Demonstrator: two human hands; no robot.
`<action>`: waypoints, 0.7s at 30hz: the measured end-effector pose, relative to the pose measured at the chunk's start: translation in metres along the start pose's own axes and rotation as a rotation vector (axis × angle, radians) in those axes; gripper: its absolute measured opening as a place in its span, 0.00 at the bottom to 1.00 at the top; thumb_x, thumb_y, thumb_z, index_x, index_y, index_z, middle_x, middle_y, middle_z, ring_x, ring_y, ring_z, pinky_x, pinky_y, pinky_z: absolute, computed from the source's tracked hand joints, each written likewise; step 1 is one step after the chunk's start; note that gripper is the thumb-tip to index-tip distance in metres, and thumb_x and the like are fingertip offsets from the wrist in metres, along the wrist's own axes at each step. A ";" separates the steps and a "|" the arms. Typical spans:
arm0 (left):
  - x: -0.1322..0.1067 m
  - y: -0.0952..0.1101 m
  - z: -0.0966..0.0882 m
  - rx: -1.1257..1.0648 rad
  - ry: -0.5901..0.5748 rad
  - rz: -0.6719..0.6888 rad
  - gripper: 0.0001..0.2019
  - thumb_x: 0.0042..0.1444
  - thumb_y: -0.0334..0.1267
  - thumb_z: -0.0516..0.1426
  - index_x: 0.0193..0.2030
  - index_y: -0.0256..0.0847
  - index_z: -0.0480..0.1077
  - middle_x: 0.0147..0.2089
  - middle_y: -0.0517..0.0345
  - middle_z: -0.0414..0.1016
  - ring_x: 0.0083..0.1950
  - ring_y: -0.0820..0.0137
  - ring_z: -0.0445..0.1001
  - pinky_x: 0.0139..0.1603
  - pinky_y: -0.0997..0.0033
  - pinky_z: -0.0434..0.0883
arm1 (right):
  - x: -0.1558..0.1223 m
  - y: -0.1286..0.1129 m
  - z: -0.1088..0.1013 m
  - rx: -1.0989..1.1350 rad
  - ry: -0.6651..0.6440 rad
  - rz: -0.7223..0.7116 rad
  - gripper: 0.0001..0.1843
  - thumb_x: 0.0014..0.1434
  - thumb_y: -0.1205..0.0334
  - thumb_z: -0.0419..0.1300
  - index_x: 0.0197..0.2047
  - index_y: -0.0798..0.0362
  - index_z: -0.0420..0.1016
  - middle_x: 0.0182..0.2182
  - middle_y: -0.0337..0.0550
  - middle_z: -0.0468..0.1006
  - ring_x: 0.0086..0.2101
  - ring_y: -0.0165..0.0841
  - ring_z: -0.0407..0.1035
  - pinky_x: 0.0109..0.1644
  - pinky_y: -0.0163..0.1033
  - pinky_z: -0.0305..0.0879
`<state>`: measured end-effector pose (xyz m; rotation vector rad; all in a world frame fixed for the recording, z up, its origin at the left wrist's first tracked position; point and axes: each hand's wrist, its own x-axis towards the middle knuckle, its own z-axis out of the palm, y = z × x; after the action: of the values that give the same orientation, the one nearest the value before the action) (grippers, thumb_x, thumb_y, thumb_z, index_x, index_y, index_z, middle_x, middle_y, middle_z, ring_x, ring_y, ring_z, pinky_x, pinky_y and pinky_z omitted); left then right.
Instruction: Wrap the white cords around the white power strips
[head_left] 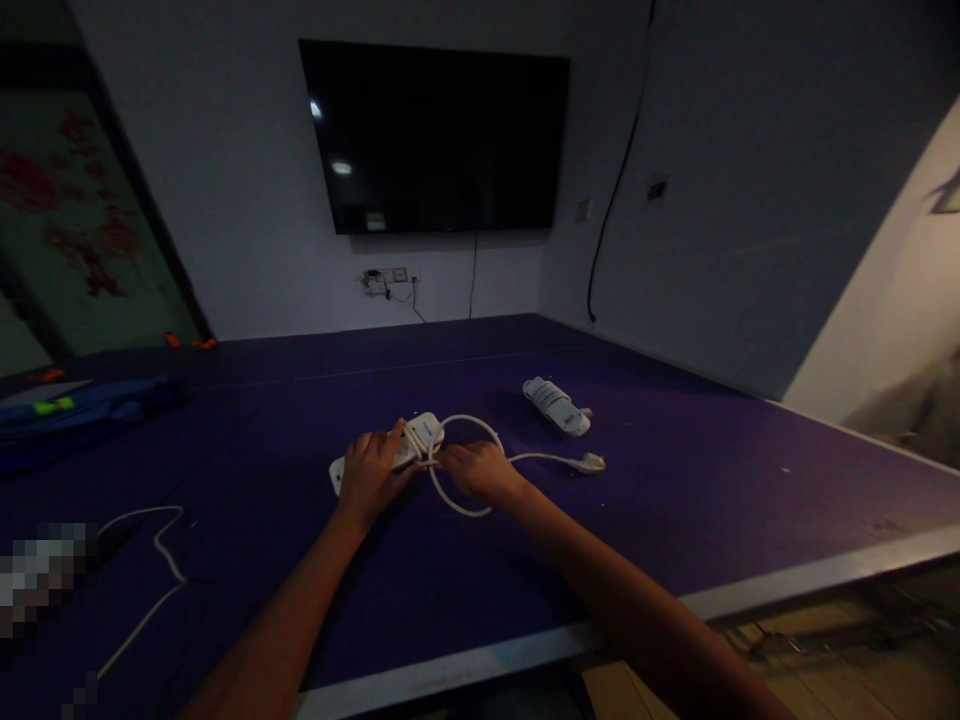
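Observation:
A white power strip (pixel 426 429) lies on the purple tabletop, part of its cord wrapped around its body. My left hand (pixel 369 468) grips it from above, thumb and fingers closed around its middle. Close beside it, my right hand (pixel 474 470) pinches the white cord (pixel 466 418), which makes a loose loop around that hand. From the loop, the cord runs right to its plug (pixel 591 463), lying on the table. Farther back on the right rests a second white power strip (pixel 556 408) with its cord wound around it.
The purple table (pixel 675 500) has a pale front edge. At the left are a blue cloth (pixel 112 400), a thin white cable (pixel 169 545) and a blurred-out object (pixel 45 570). Wall sockets (pixel 394 277) and a dark television (pixel 442 140) are behind; a black cable (pixel 616 190) hangs right.

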<state>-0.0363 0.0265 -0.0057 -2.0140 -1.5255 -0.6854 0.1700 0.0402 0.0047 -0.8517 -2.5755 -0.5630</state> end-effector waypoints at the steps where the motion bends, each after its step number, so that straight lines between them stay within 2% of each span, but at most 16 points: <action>1: 0.000 0.000 -0.002 0.017 0.002 -0.005 0.34 0.56 0.58 0.51 0.63 0.37 0.59 0.48 0.42 0.73 0.47 0.55 0.68 0.43 0.60 0.62 | 0.000 0.001 -0.001 0.022 0.033 0.005 0.14 0.65 0.64 0.48 0.45 0.56 0.74 0.31 0.46 0.76 0.30 0.32 0.71 0.31 0.36 0.61; 4: 0.000 -0.001 -0.005 0.051 0.002 -0.020 0.33 0.55 0.56 0.52 0.63 0.39 0.60 0.48 0.42 0.72 0.47 0.55 0.67 0.44 0.60 0.61 | -0.001 0.007 -0.005 0.113 0.193 0.059 0.15 0.64 0.58 0.50 0.41 0.55 0.76 0.32 0.47 0.78 0.33 0.34 0.70 0.37 0.38 0.62; 7: -0.001 -0.008 -0.006 0.074 -0.003 -0.057 0.32 0.55 0.55 0.53 0.62 0.38 0.61 0.47 0.43 0.73 0.47 0.55 0.68 0.44 0.60 0.62 | -0.002 0.018 -0.008 0.196 0.362 0.233 0.16 0.61 0.53 0.55 0.45 0.52 0.76 0.44 0.49 0.77 0.43 0.38 0.69 0.46 0.42 0.62; 8: -0.001 -0.010 -0.006 0.080 0.002 -0.075 0.32 0.55 0.55 0.53 0.61 0.37 0.62 0.47 0.43 0.73 0.46 0.54 0.68 0.44 0.59 0.62 | -0.003 0.022 -0.007 0.231 0.378 0.300 0.18 0.58 0.51 0.58 0.48 0.51 0.75 0.47 0.49 0.76 0.46 0.39 0.68 0.48 0.44 0.61; 10: -0.001 -0.016 -0.006 0.079 0.022 -0.110 0.32 0.54 0.56 0.53 0.61 0.37 0.62 0.46 0.43 0.74 0.46 0.54 0.68 0.44 0.59 0.62 | -0.003 0.028 -0.003 0.336 0.320 0.416 0.28 0.51 0.49 0.64 0.54 0.51 0.71 0.49 0.49 0.75 0.45 0.40 0.69 0.47 0.43 0.63; 11: -0.001 -0.019 -0.005 0.071 0.038 -0.127 0.32 0.54 0.56 0.53 0.60 0.37 0.62 0.46 0.43 0.74 0.46 0.54 0.68 0.44 0.59 0.63 | -0.004 0.031 0.000 0.412 0.260 0.460 0.30 0.50 0.49 0.64 0.55 0.51 0.70 0.46 0.48 0.77 0.42 0.39 0.71 0.44 0.41 0.64; 13: 0.000 -0.025 -0.004 0.039 0.083 -0.165 0.32 0.53 0.55 0.54 0.60 0.38 0.63 0.45 0.44 0.74 0.46 0.54 0.69 0.45 0.59 0.63 | -0.004 0.037 0.008 0.593 0.149 0.536 0.24 0.55 0.50 0.59 0.53 0.52 0.73 0.33 0.44 0.81 0.31 0.34 0.73 0.35 0.36 0.64; 15: 0.002 -0.032 -0.003 -0.011 0.153 -0.206 0.32 0.52 0.54 0.55 0.59 0.37 0.64 0.46 0.43 0.75 0.46 0.55 0.71 0.47 0.58 0.64 | -0.004 0.044 0.013 0.746 0.129 0.622 0.20 0.60 0.52 0.51 0.47 0.54 0.76 0.21 0.39 0.77 0.22 0.29 0.69 0.27 0.32 0.60; 17: 0.003 -0.039 -0.002 -0.064 0.240 -0.267 0.32 0.52 0.54 0.55 0.59 0.35 0.63 0.47 0.42 0.75 0.46 0.55 0.72 0.48 0.58 0.65 | -0.007 0.056 0.016 0.828 0.209 0.736 0.20 0.60 0.54 0.49 0.41 0.57 0.78 0.16 0.37 0.74 0.17 0.27 0.64 0.22 0.30 0.55; 21: 0.004 -0.052 -0.007 -0.125 0.338 -0.443 0.33 0.51 0.56 0.55 0.57 0.31 0.66 0.48 0.39 0.75 0.44 0.55 0.74 0.48 0.59 0.66 | -0.017 0.089 0.011 1.042 0.493 0.982 0.13 0.52 0.55 0.58 0.31 0.58 0.75 0.12 0.33 0.67 0.13 0.24 0.55 0.16 0.30 0.48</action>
<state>-0.0862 0.0369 0.0074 -1.5421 -1.7603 -1.2519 0.2362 0.1022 0.0101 -1.1615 -1.3673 0.7076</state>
